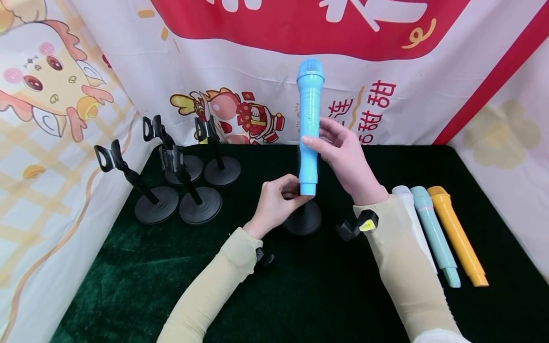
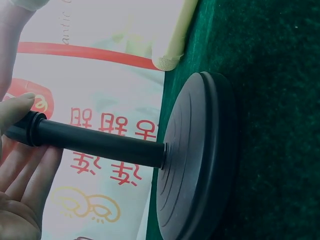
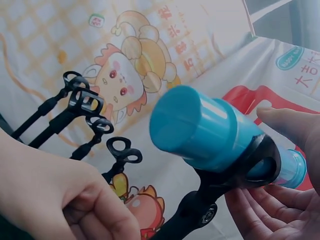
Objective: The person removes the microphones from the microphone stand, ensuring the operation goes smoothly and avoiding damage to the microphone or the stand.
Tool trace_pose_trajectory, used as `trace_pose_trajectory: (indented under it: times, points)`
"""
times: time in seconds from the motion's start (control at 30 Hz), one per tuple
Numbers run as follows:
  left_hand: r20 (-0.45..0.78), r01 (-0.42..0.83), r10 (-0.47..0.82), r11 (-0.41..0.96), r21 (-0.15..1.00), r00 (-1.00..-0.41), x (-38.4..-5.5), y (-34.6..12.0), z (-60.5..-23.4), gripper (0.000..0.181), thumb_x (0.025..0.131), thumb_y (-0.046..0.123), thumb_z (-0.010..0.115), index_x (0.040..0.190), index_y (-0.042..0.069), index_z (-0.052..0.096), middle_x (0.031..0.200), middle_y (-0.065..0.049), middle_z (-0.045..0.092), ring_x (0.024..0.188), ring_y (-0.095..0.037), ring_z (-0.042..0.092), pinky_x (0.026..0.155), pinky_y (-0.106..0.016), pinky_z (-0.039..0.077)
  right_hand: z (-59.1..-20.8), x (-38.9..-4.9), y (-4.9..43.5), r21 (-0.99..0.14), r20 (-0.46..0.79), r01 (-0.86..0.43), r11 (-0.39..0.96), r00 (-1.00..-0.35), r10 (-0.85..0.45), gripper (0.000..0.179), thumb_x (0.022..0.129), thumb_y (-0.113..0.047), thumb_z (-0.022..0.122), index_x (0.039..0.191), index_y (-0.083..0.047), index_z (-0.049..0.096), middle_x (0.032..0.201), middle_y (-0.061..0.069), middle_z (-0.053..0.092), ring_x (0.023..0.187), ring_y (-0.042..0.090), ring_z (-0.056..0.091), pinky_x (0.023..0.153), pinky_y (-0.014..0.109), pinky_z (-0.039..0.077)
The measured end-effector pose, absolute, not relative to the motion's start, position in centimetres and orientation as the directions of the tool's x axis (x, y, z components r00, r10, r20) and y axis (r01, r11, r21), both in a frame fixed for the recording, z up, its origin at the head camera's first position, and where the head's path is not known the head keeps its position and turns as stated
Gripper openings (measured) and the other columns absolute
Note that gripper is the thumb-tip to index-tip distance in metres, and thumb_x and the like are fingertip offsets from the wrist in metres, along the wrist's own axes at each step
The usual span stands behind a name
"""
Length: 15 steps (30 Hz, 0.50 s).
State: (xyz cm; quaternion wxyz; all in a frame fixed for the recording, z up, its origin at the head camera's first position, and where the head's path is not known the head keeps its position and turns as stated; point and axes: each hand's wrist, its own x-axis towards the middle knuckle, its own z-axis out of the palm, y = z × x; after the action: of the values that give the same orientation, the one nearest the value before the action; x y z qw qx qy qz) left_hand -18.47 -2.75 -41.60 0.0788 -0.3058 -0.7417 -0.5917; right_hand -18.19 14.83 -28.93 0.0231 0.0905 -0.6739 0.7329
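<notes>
A light blue microphone (image 1: 310, 109) stands upright, head up, in the black clip (image 3: 225, 179) of a microphone stand. My right hand (image 1: 347, 157) holds the microphone by its body, thumb on the near side and fingers behind. Lower down, my left hand (image 1: 279, 202) grips the top of the stand's stem (image 2: 100, 142) just below the clip. The stand's round base (image 1: 302, 219) rests on the green cloth. From the right wrist view, the microphone's bottom end sticks out past the clip ring.
Several black microphone stands (image 1: 156, 205) with vacant clips are grouped at the left. On the right lie a white microphone (image 1: 412, 214), a mint green one (image 1: 435, 228) and a yellow-orange one (image 1: 459, 233), side by side. A printed cloth backdrop (image 1: 266, 66) rises behind the table.
</notes>
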Motion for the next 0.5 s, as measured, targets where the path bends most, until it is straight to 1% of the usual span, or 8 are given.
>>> trace_pose_trajectory:
  times: [0.23,0.5]
  points:
    - [0.471,0.537,0.367,0.101,0.837,-0.802,-18.4,-2.8,-41.6,0.020,0.090,0.016,0.081,0.106,0.011,0.070,0.103,0.001,0.075,0.088,-0.009,0.072,0.078,-0.028,0.060,-29.7,-17.1,15.1,-0.981,0.175,-0.163,-0.106,-0.978,-0.118,0.057,0.093,-0.018,0.076,0.144,-0.006,0.054,0.129,0.017,0.063,0.114,0.029,0.062,0.104,0.038,0.049]
    - [0.467,0.533,0.363,0.105,0.839,-0.806,-18.4,-2.7,-41.7,0.019,0.091,0.015,0.080,0.107,0.010,0.070,0.103,0.000,0.075,0.088,-0.009,0.072,0.078,-0.028,0.060,-30.8,-16.2,14.9,-0.982,0.166,-0.154,-0.111,-0.980,-0.112,0.059,0.093,-0.011,0.075,0.147,-0.004,0.051,0.135,0.014,0.060,0.118,0.026,0.060,0.106,0.035,0.047]
